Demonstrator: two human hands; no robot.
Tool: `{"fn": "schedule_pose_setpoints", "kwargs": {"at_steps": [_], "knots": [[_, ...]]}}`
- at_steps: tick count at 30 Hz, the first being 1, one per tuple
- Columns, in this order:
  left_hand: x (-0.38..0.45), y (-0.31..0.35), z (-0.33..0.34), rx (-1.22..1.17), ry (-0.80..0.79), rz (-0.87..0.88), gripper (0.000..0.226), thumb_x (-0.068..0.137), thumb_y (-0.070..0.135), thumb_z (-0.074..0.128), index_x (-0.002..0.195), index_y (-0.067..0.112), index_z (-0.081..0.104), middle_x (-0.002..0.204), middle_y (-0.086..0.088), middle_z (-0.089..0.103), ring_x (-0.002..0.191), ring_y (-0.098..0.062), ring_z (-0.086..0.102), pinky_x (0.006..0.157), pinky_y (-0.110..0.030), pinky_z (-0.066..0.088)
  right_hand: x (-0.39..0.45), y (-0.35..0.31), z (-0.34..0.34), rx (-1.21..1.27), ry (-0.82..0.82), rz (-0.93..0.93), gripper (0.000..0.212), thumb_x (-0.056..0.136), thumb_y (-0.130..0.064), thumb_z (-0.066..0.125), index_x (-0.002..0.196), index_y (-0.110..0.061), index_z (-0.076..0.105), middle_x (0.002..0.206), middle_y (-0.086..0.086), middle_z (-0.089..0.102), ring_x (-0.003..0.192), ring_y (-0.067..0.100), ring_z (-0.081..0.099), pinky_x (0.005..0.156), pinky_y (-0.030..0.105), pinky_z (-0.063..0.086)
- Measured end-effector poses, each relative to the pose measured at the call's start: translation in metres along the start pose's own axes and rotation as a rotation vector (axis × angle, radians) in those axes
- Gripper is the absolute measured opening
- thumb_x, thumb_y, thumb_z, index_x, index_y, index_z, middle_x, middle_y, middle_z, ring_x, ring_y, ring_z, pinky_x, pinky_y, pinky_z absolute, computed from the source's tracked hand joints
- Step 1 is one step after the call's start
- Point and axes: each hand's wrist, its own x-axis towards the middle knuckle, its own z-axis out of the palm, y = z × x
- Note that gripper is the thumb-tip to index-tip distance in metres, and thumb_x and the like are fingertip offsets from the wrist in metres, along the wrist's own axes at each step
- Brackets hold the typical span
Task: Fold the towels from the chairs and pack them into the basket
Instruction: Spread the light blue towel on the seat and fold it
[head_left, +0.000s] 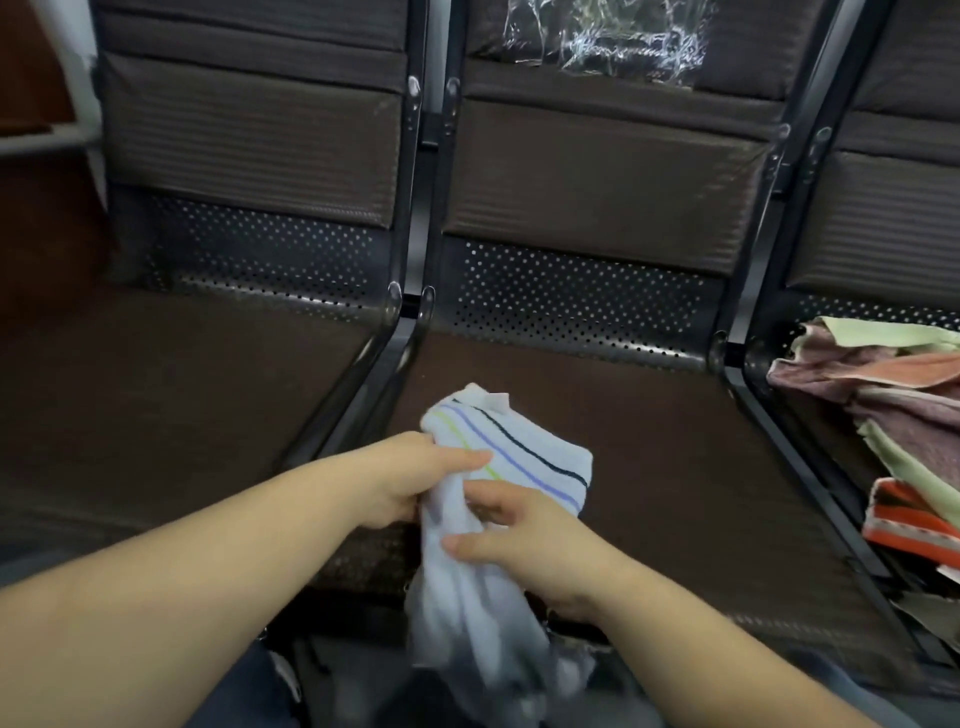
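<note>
A white towel (519, 457) with thin green, blue and dark stripes lies partly on the front of the middle chair seat (623, 415), its lower part hanging down off the seat edge. My left hand (415, 478) grips the towel's left side. My right hand (524, 545) pinches the bunched cloth just below, thumb and fingers curled round it. A heap of unfolded towels (893, 410) in pink, pale green and orange-striped cloth lies on the right chair. No basket is in view.
Three dark linked chairs with black metal frames stand in a row; the left seat (171, 395) is bare. Crinkled clear plastic (608, 36) clings to the middle chair's backrest. A black frame bar (363, 374) separates the left and middle seats.
</note>
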Motion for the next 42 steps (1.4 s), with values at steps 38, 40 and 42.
{"fn": "schedule_pose_setpoints", "kwargs": {"at_steps": [38,40,42], "knots": [[-0.061,-0.012,-0.055,0.314,-0.196,0.182,0.065,0.040,0.060,0.087,0.080,0.010,0.074,0.085,-0.007,0.074,0.075,-0.012,0.068,0.072,-0.023,0.052,-0.052,0.002,-0.057,-0.434,-0.084,-0.055,0.018,0.085,-0.031,0.070,0.074,-0.022,0.059,0.065,-0.009,0.057,0.060,0.006,0.047,0.059,0.022,0.037],[-0.067,-0.016,-0.063,0.302,-0.212,0.240,0.066,0.035,0.065,0.086,0.076,0.013,0.076,0.081,-0.006,0.073,0.073,-0.012,0.067,0.067,-0.020,0.052,-0.063,-0.001,-0.059,-0.457,-0.174,-0.020,0.015,0.083,-0.029,0.072,0.078,-0.019,0.063,0.065,-0.009,0.058,0.060,0.006,0.048,0.060,0.021,0.037],[-0.071,-0.018,-0.071,0.282,-0.159,0.283,0.074,0.032,0.066,0.086,0.079,0.010,0.074,0.083,-0.010,0.073,0.077,-0.015,0.068,0.071,-0.022,0.055,-0.072,-0.004,-0.061,-0.518,-0.185,0.018,0.013,0.082,-0.030,0.074,0.081,-0.018,0.068,0.068,-0.009,0.062,0.063,0.005,0.052,0.064,0.022,0.040]]}}
